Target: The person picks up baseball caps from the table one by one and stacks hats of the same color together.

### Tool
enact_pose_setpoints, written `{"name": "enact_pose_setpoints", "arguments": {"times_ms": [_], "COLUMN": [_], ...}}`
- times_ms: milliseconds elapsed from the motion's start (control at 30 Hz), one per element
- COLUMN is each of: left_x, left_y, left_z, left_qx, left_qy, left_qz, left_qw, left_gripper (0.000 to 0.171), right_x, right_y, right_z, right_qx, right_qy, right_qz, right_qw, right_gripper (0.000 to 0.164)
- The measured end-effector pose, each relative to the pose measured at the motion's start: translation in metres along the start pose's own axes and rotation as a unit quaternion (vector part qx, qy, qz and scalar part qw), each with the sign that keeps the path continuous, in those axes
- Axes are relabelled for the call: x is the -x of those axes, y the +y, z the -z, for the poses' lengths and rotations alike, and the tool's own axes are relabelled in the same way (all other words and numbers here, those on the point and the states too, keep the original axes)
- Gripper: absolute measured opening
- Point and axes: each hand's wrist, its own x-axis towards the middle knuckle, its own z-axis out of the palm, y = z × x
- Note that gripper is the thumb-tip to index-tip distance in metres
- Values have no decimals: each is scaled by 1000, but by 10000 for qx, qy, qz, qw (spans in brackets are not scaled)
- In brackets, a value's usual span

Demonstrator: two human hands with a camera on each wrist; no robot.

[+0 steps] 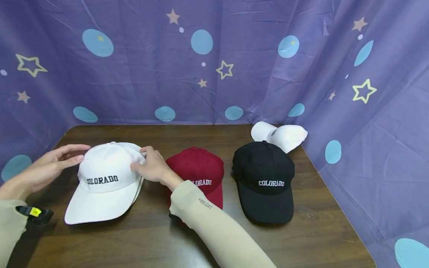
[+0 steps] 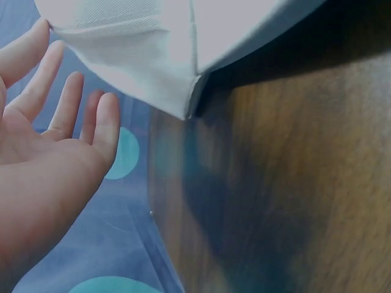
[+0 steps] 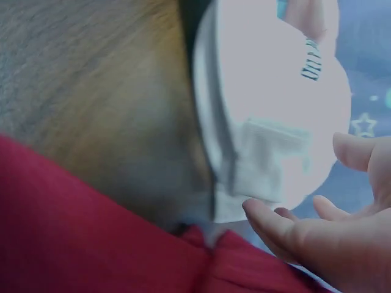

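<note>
A white cap with dark COLORADO lettering sits at the left of the table, brim toward me. A second white brim edge peeks out under its right side. My left hand is at the cap's left side, fingers extended, thumb and fingertips right at the crown. On the opposite side, my right hand has its thumb and fingertips at the crown's edge. In the right wrist view, the fingers of that hand are loosely spread beside the white caps.
A red cap lies under my right forearm, partly hidden by the sleeve. To its right is a black cap, and behind that another white cap lies on its side. A patterned purple curtain encloses the wooden table.
</note>
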Motion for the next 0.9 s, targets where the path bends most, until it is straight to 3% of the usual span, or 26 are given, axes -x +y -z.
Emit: {"name": "enact_pose_setpoints", "arguments": {"times_ms": [133,267,367,533,767,900], "left_x": [7,15,22,27,29,29], "left_y": [3,16,34,73,139,176], "left_z": [7,13,15,12,-14,-35], "left_qx": [-30,-221,-402,-501,-606,-718], "left_qy": [285,785,1098,1267,1421,1544], "left_qz": [-115,-352,-521,-758,-1547,-2033], "left_qw": [9995,9960,9918,9878,9758,9642], "left_gripper": [52,51,50,47,46,45], "right_x": [10,24,44,83,102,117], "right_y": [-12,-26,-37,-44,7,32], "right_z": [30,85,137,215,290,322], "right_qx": [-238,-573,-696,-576,-429,-849], "right_qy": [-247,-354,-238,219,1103,1550], "right_qz": [441,895,1145,1294,1317,1183], "right_qw": [9984,9937,9907,9897,9842,9771], "right_gripper": [53,49,46,43,41,41]}}
